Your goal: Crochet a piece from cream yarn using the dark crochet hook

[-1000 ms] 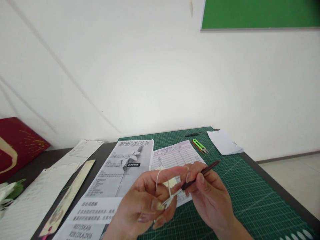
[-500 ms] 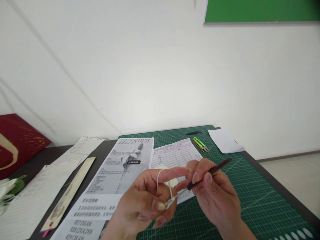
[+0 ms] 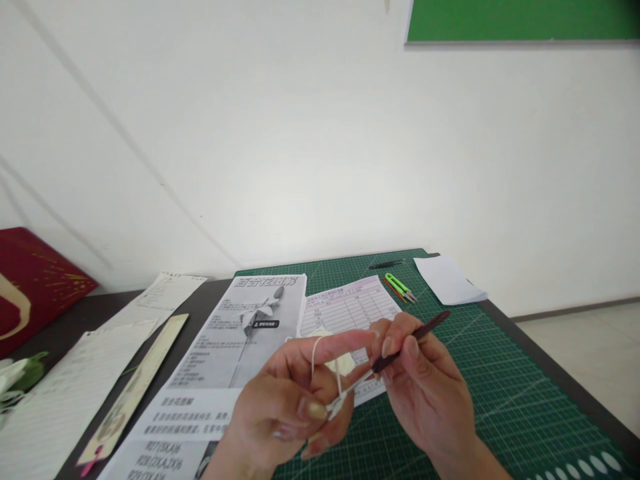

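Observation:
Thumb and fingers of my left hand (image 3: 287,400) pinch a small piece of white yarn work (image 3: 336,404), and a strand of white yarn (image 3: 313,360) loops over its raised index finger. My right hand (image 3: 425,387) grips the dark brown handle of a crochet hook (image 3: 413,341). The hook's thin metal shaft reaches left to the yarn work; its tip is too small to make out. Both hands are close together above the mat, the index fingertip of the left near the fingers of the right.
A green cutting mat (image 3: 500,380) lies beneath printed sheets (image 3: 270,300) and a form (image 3: 350,303). Green snips (image 3: 399,287), black tweezers (image 3: 387,265) and white paper (image 3: 450,280) lie farther back. At left are handwritten pages (image 3: 95,373), a long bookmark (image 3: 135,387) and a red bag (image 3: 40,287).
My right hand has shifted slightly left, and the hook's handle has tilted a little and moved left with it. The left hand keeps its pinch on the yarn work.

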`<state>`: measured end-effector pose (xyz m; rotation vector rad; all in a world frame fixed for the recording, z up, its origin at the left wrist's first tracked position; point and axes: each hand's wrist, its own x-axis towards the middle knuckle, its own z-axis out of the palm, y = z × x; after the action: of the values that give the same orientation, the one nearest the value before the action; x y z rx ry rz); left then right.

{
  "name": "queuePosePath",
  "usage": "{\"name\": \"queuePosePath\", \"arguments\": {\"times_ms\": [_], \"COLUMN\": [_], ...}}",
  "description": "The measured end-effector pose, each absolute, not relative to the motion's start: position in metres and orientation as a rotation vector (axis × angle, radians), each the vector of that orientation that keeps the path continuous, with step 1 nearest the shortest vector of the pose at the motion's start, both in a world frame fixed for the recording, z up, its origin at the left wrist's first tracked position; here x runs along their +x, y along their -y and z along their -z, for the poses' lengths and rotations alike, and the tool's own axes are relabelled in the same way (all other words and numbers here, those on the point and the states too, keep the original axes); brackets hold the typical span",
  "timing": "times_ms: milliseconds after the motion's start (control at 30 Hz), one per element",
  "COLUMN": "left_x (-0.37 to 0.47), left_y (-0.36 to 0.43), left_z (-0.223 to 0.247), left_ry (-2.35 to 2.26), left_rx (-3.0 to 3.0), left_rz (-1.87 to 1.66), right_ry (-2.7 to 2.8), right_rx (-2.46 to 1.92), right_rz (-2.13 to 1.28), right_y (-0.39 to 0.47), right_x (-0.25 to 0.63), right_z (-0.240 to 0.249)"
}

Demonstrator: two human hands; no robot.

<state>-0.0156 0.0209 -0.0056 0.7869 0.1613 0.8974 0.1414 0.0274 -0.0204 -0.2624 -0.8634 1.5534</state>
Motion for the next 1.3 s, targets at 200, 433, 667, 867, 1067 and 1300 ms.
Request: {"name": "queuePosePath", "arguments": {"times_ms": [200, 433, 667, 867, 1067, 1300], "left_x": [-0.0146, -0.0140, -0.0124, -0.0122, -0.0117, -0.0117], "left_y": [-0.0206, -0.0200, -0.0208, -0.0190, -0.0194, -0.0203], "left_z": [0.0060, 0.0045, 0.0034, 0.0026, 0.0015, 0.0024], "left_ry": [-0.133, -0.135, -0.122, -0.140, -0.156, -0.141], "left_rx": [0.787, 0.794, 0.775, 0.763, 0.762, 0.745], "left_rz": [-0.893, -0.910, -0.913, -0.910, -0.911, -0.902], "right_ry": [0.884, 0.796, 0.804, 0.845, 0.901, 0.943], "right_rx": [-0.250, -0.247, -0.241, -0.262, -0.274, -0.277], "right_rz": [-1.536, -1.640, -1.644, -1.615, -1.545, -1.516], "right_y": [-0.0282, -0.0288, -0.0273, -0.0290, -0.0267, -0.0273], "right_x": [0.1427, 0.1397, 0.1401, 0.1412, 0.1450, 0.1465], "right_z": [0.0202, 0.0192, 0.0186, 0.0196, 0.0186, 0.0182]}}
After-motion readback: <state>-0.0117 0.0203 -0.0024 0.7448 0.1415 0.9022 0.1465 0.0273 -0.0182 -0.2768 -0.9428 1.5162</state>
